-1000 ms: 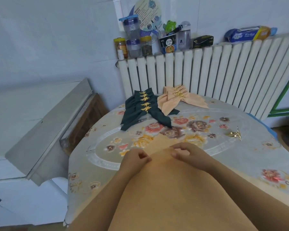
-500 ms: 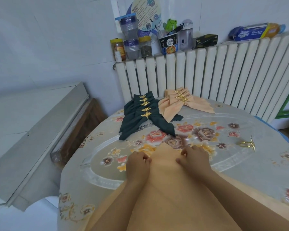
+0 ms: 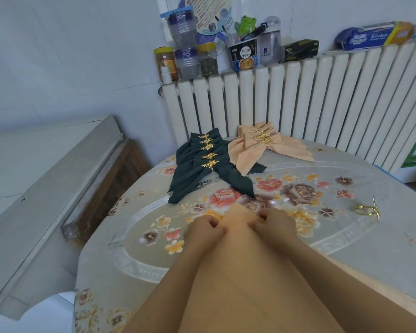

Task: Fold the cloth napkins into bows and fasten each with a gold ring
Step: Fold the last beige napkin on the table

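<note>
A peach cloth napkin (image 3: pixel 240 280) lies on the flowered table in front of me, its far corner pointing away. My left hand (image 3: pixel 203 230) and my right hand (image 3: pixel 273 223) pinch the napkin on either side of that corner, gathering it into a ridge between them. A loose gold ring (image 3: pixel 368 209) lies on the table to the right of my hands. At the back sits a stack of dark green bows (image 3: pixel 208 162) with gold leaf rings, and next to it a stack of peach bows (image 3: pixel 262 143) with gold rings.
The round table (image 3: pixel 346 236) carries a floral cover. A white radiator (image 3: pixel 310 99) stands behind it, with jars, bottles and boxes (image 3: pixel 185 56) on top. A grey counter (image 3: pixel 34 183) stands at the left beside the table's edge.
My hands have moved closer together and a little farther up the napkin, drawing the cloth's far corner into a narrower ridge. The view has shifted slightly.
</note>
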Tool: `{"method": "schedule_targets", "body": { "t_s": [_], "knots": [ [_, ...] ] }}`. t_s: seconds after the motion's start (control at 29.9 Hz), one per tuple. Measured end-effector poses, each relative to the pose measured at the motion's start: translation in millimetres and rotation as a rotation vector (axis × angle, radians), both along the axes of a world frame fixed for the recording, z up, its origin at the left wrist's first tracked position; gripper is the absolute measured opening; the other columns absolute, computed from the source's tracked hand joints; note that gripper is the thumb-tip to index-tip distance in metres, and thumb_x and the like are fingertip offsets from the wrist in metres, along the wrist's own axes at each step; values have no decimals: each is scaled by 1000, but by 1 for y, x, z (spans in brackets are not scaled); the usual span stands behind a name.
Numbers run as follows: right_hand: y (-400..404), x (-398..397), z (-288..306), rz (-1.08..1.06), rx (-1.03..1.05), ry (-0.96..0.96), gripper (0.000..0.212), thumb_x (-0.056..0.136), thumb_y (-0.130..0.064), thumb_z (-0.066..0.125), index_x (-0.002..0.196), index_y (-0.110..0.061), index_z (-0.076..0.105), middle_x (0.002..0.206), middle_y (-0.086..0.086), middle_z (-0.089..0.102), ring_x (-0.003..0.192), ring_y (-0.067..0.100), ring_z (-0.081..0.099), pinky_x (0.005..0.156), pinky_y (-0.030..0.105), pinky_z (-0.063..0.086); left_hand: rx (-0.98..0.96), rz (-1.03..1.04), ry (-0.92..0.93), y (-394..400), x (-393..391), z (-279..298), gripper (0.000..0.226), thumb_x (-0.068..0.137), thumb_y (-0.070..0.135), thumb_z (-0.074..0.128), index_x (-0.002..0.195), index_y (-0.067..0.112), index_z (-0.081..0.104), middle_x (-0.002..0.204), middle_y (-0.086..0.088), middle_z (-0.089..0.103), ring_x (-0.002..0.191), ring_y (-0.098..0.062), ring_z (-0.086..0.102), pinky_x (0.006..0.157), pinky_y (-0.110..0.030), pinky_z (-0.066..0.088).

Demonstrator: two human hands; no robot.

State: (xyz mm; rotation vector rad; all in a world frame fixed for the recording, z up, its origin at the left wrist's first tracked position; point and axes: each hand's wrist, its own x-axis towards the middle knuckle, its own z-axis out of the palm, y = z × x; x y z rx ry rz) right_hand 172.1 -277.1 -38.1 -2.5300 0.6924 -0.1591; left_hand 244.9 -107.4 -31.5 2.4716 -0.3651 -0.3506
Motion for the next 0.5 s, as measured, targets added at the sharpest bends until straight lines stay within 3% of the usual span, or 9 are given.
{"method": "schedule_targets", "body": {
  "t_s": [0.13,0.27,0.37,0.5],
  "knots": [
    [0,-1,-5,-68,101,-144,21,81,-41,64,65,-30,55,69,-10,58,80,15,58,71,31,39,-201,0,37,1,1,0,5,85,28,62,82,28,66,86,10,66,88,-11,60,79,-29,49],
    [1,-4,-15,-70,-93,-249,15,82,-42,63,83,-27,67,79,-8,66,86,17,58,81,34,41,-109,-31,-54,9,-5,1,12,86,21,59,95,26,65,85,8,60,84,-11,57,73,-25,45],
    [6,1,-8,-51,-73,-130,21,84,-45,60,93,-27,66,91,-3,67,99,22,56,85,36,33,-9,-18,-147,26,-15,1,20,86,18,58,105,23,64,91,6,57,95,-16,57,88,-34,46],
    [13,-6,5,-19,-203,12,51,84,-55,57,124,-25,52,132,1,50,124,26,39,100,40,29,172,-30,-198,47,-37,11,35,90,28,54,125,28,53,124,1,51,119,-20,44,102,-38,33]
  ]
}}
